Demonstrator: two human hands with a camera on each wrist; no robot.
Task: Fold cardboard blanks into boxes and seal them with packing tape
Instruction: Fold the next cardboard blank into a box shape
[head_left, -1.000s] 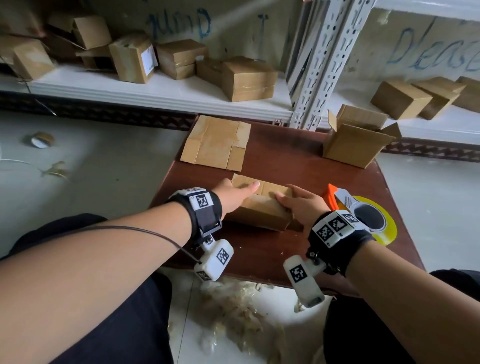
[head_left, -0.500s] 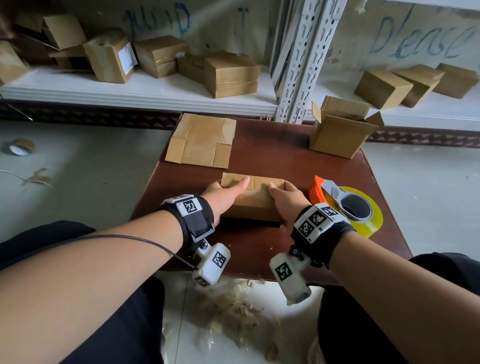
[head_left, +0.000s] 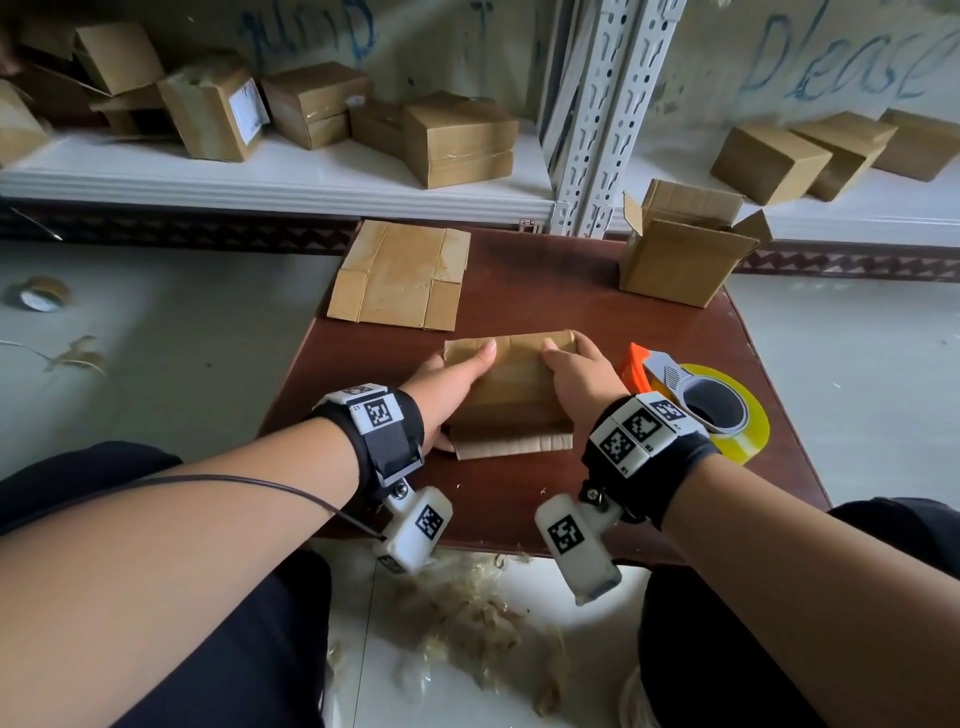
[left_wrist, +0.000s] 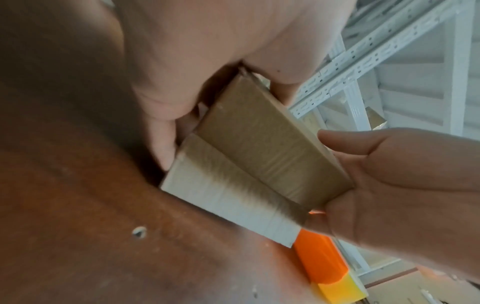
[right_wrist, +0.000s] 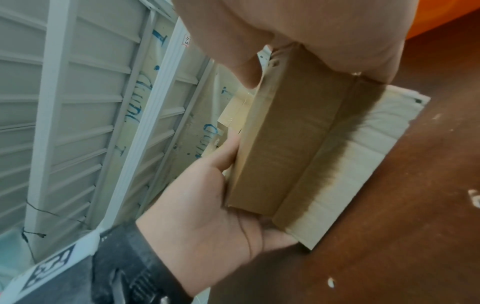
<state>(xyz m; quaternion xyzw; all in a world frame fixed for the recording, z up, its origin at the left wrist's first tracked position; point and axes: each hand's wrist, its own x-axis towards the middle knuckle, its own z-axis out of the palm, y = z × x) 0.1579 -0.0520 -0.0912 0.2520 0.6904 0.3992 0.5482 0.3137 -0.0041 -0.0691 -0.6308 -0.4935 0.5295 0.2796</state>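
Soft, even daylight fills the head view, bright on the white shelf (head_left: 270, 176) and pale floor (head_left: 171, 332), with no hard shadows — only a faint dark band under the box (head_left: 511, 395) on the glossy brown table (head_left: 561, 291). The wide lens bends straight lines near the borders (the shelf upright (head_left: 608, 104) leans, the forearms swell at the bottom corners). Both wrist views are dimmer and softer. In the left wrist view the near palm and table (left_wrist: 78, 226) are smeared and out of focus. In the right wrist view the box flap (right_wrist: 363, 156) bleaches to near white — overexposed.
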